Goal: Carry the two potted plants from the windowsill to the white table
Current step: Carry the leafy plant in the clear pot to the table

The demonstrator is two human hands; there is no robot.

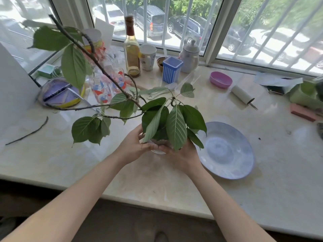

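Note:
A leafy plant [175, 126] with long woody branches stands in a small clear pot [158, 151] on the marble windowsill [104, 161]. My left hand [134, 145] wraps the pot's left side and my right hand [183, 156] cups its right side, fingers curled round it. Leaves hide most of the pot. A second green plant [307, 95] in a light green pot sits at the sill's far right edge, partly cut off. The white table is out of view.
A blue plate [227, 151] lies just right of the pot. Behind stand patterned glasses [106, 88], a bottle [132, 55], a mug [147, 56], a blue striped cup [172, 69], a teapot [190, 56], a pink bowl [221, 79] and a paper roll [242, 94]. A loose twig [29, 132] lies left.

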